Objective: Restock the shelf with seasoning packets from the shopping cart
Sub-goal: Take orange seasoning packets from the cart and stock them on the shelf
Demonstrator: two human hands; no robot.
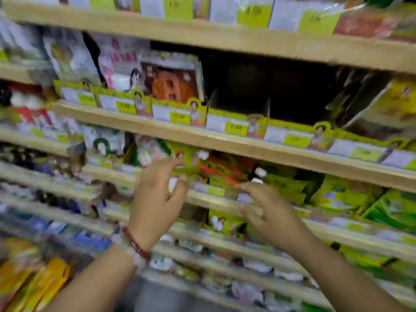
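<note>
Stocked shelves (pixel 225 140) — hands (pixel 157 199) empty

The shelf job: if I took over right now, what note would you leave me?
Left hand: open, holds nothing, fingers loosely curled in front of the green and red packets.
Right hand: open, holds nothing, fingertips at the same shelf's edge.
Done: those packets sit in that row, though the blur hides how neatly.
Left: the empty slots one shelf up look unfilled. The cart is out of view, so go back to it for more packets.
</note>
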